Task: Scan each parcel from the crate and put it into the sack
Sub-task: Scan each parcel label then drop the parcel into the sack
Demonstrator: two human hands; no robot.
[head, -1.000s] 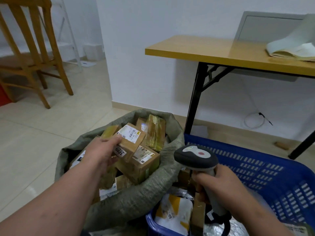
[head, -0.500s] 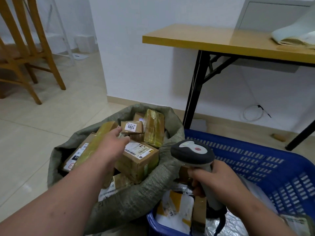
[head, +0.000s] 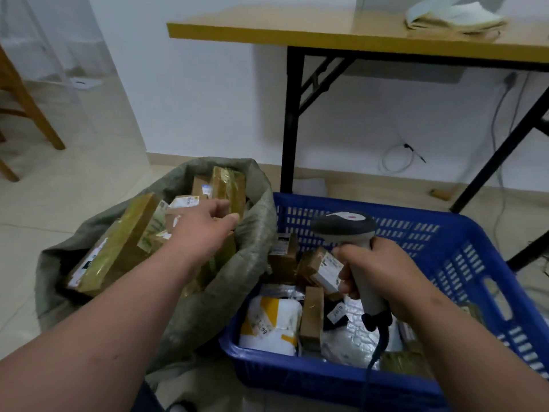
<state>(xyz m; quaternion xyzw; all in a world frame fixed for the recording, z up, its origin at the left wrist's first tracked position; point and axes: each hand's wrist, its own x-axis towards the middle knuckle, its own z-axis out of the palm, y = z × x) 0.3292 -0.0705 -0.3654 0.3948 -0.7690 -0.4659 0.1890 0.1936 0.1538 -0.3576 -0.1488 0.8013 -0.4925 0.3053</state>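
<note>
Sack, green woven, on the floor against the crate's left wall: filled with taped cardboard parcels. Left hand over the sack mouth, fingers loosely extended, holding nothing. Right hand grips the scanner handle above the blue crate. Crate contents: small boxes and a white-and-yellow mailer.

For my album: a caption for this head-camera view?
Left hand over a parcel-filled sack; right hand grips a scanner above the crate.
</note>
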